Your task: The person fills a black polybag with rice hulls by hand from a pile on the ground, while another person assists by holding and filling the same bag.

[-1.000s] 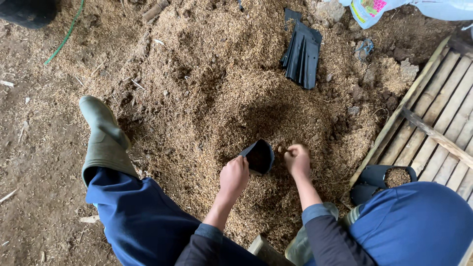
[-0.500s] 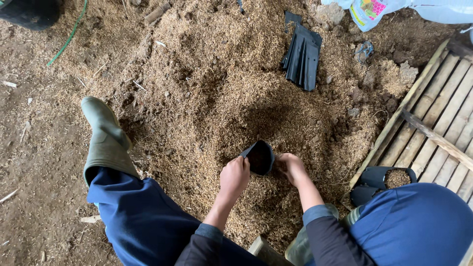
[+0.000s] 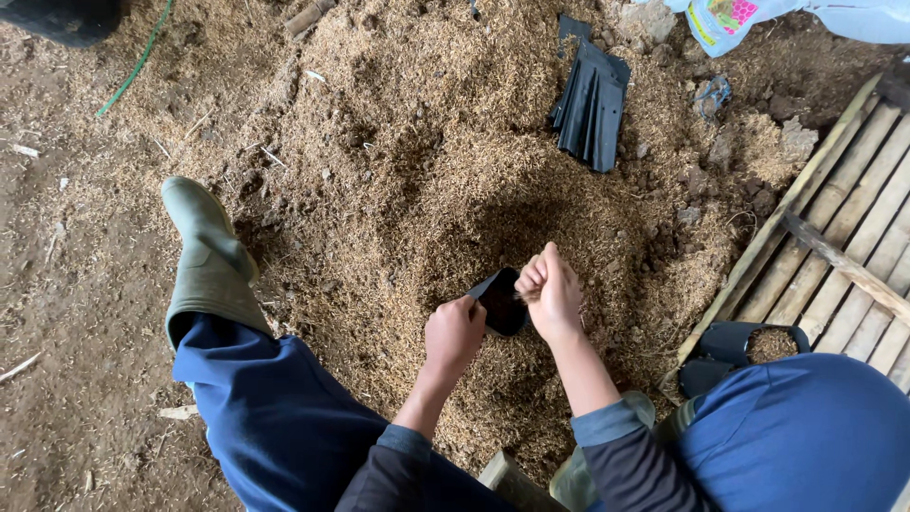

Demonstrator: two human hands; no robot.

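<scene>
Two bare hands work over a wide heap of tan husk-and-soil mix [image 3: 427, 180] on the dirt floor. Left hand [image 3: 455, 332] is curled tight around the near rim of a small soft black plastic nursery bag [image 3: 500, 301], holding its mouth open; bag sits low in the heap, right between the two hands, dark inside. Right hand [image 3: 550, 289] is closed into a loose fist directly over the bag's far edge, fingers bunched together, a few husk strands poking out on the bag side; can't tell whether the fist touches the rim. Person is seated or crouched: blue trouser leg [image 3: 256, 408] stretched left ending in an olive-green rubber boot [image 3: 204, 251], other blue knee [image 3: 806, 427] at lower right. Just beside that knee, another black bag already filled with mix [image 3: 758, 343] stands at the edge of a slatted bamboo rack [image 3: 853, 228]. Flat stack of empty black bags [image 3: 590, 100] lies on the heap's far side, well apart from the hands. Thin green hose [image 3: 137, 62] crosses the top left corner; white printed plastic sack [image 3: 758, 14] at top right.
</scene>
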